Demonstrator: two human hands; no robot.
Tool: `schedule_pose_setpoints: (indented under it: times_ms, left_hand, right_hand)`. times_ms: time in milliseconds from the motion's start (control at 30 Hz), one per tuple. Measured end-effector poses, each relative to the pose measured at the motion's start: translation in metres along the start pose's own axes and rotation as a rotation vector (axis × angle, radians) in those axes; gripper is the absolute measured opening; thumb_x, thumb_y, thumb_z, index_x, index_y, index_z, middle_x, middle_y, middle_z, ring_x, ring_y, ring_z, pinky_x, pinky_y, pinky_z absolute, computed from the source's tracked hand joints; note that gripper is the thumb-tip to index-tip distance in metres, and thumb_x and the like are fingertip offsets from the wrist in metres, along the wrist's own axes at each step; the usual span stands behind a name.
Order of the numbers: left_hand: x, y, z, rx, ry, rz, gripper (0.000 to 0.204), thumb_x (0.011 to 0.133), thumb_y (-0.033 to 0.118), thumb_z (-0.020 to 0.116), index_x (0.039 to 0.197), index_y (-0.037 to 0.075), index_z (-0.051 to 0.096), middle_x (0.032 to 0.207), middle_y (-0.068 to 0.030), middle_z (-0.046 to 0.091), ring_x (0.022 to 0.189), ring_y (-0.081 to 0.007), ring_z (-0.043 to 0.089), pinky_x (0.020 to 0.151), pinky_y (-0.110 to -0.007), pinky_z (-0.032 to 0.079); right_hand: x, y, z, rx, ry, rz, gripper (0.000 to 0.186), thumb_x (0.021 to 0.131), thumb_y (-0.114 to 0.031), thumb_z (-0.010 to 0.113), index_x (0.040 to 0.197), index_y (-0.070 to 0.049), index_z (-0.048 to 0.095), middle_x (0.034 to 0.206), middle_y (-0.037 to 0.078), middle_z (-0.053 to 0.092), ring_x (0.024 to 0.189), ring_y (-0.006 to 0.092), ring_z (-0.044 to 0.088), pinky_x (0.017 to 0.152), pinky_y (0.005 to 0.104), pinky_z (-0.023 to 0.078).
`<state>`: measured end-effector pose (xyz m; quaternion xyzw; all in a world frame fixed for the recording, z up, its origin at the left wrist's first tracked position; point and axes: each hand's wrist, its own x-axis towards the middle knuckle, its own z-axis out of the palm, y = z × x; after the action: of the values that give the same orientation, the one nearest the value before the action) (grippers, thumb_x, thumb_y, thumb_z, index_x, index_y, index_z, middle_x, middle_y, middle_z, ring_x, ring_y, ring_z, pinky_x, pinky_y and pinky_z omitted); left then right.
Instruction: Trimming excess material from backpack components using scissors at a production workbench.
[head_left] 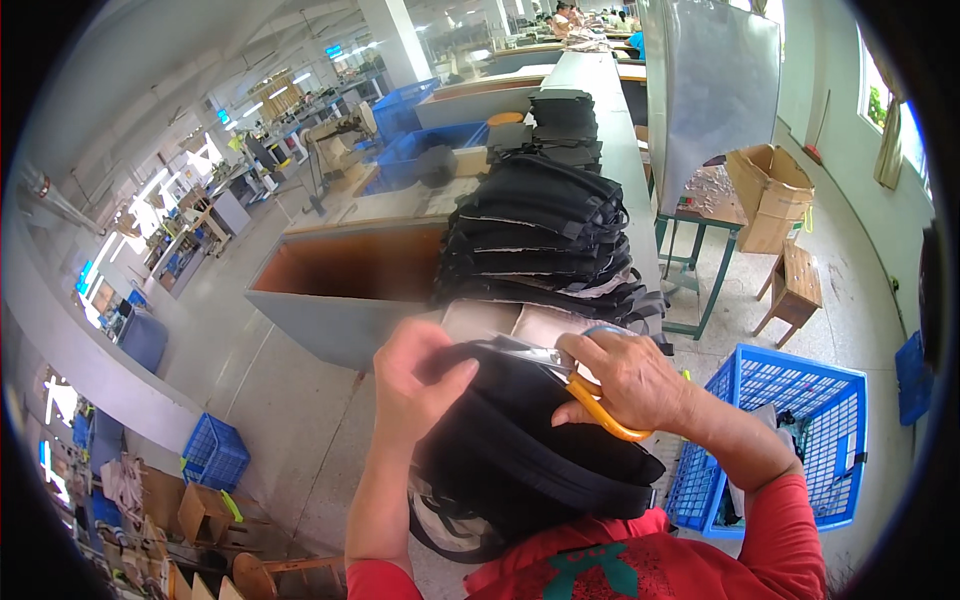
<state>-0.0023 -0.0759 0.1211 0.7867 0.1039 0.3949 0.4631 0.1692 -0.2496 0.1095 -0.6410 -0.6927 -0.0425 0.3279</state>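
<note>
Cardboard box (768, 205) near wooden stool (797, 277)

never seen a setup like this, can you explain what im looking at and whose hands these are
There is no robot here: these are a person's own bare hands. The single picture comes from a wide fisheye camera worn on that person's head and looking down, so straight edges bend and the corners go dark. The red sleeves belong to the wearer.

The right hand holds scissors with an orange handle. The left hand, slightly blurred, holds the edge of a black fabric item near the blades.

Just beyond, a stack of black fabric pieces lies on a long pale counter. A blue basket stands to the right.
</note>
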Motion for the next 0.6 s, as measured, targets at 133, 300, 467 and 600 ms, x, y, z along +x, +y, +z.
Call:
schedule_pose_setpoints:
  times_ms: [133,300,467,600]
  left_hand:
    - [-0.001,-0.001,0.005,0.006,0.023,0.052,0.031,0.065,0.002,0.071,0.087,0.002,0.05,0.076,-0.0046,0.057,0.07,-0.0113,0.056,0.067,-0.024,0.045]
    - [-0.003,0.005,0.009,-0.015,0.022,0.019,0.036,0.064,0.002,0.073,0.091,0.001,0.049,0.079,-0.0048,0.056,0.071,-0.0122,0.057,0.069,-0.024,0.045]
    - [-0.001,-0.001,0.012,0.047,-0.025,0.061,0.039,0.064,0.002,0.073,0.094,0.002,0.047,0.079,-0.0042,0.054,0.072,-0.0121,0.057,0.07,-0.024,0.045]
    - [-0.001,0.002,0.018,-0.028,-0.048,0.025,0.041,0.063,0.002,0.073,0.094,0.002,0.046,0.082,-0.0046,0.052,0.073,-0.0121,0.056,0.07,-0.024,0.045]
  right_hand:
    - [0.005,0.005,-0.012,0.021,-0.043,-0.05,0.046,0.077,-0.045,0.065,0.092,-0.004,0.05,0.062,0.014,0.053,0.055,0.0329,0.056,0.048,0.0381,0.044]
    - [0.002,0.011,-0.025,0.024,-0.197,-0.04,0.048,0.077,-0.047,0.064,0.09,-0.003,0.051,0.064,0.013,0.054,0.057,0.031,0.057,0.048,0.0376,0.044]
    - [0.007,0.013,-0.03,0.038,-0.133,-0.143,0.05,0.076,-0.051,0.064,0.088,-0.004,0.05,0.06,0.009,0.051,0.054,0.0252,0.055,0.05,0.0328,0.043]
    - [0.005,0.015,-0.034,0.11,-0.256,-0.059,0.05,0.077,-0.05,0.064,0.089,-0.003,0.051,0.061,0.01,0.052,0.054,0.025,0.057,0.049,0.0326,0.043]
